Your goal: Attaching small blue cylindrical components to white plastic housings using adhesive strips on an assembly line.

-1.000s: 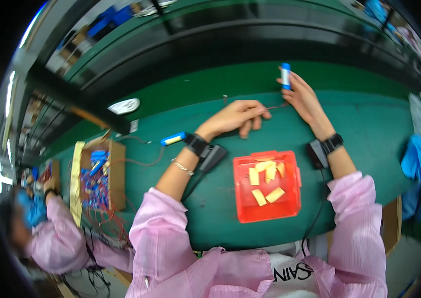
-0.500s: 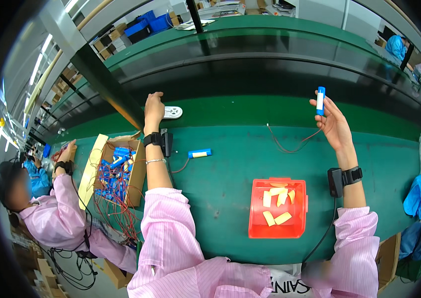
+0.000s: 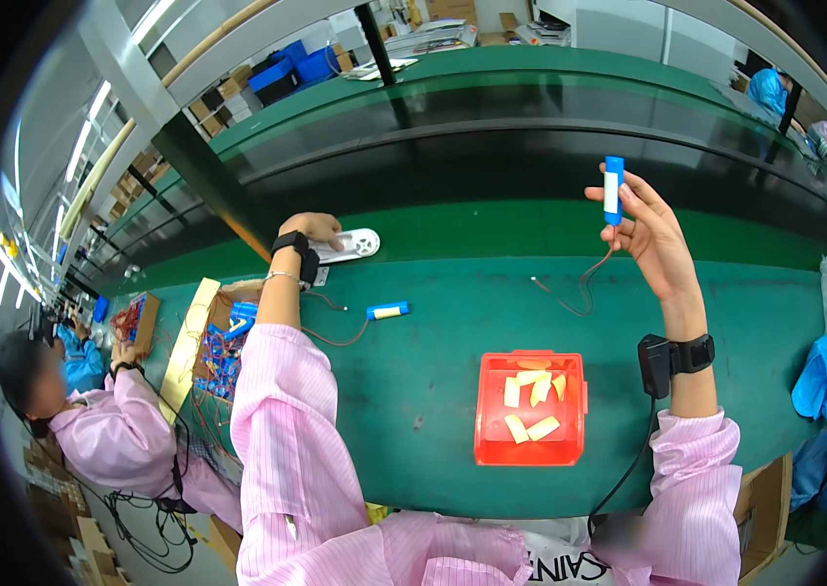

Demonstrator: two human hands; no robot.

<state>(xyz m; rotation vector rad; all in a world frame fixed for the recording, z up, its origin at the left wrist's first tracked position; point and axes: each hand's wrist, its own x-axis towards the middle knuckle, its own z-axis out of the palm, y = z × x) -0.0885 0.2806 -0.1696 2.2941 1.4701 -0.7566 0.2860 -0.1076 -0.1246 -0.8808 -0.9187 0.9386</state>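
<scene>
A worker's right hand (image 3: 650,223) grasps a blue battery (image 3: 615,190) upright, beyond and right of the red tray (image 3: 529,456), its pale label (image 3: 611,197) apparently kept uncovered for viewing. Beyond the tray, far left, the left hand (image 3: 312,228) touches a white plastic piece (image 3: 360,244), grip unclear. The tray corrals yellow strips (image 3: 543,429).

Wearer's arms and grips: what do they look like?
Left grip and right grip: ungloved. Pink pinstriped sleeves stop short of the wrists. Black wrist straps carry boxy black modules; right module trails a black cable. Left wrist: thin silvery bracelet.
</scene>
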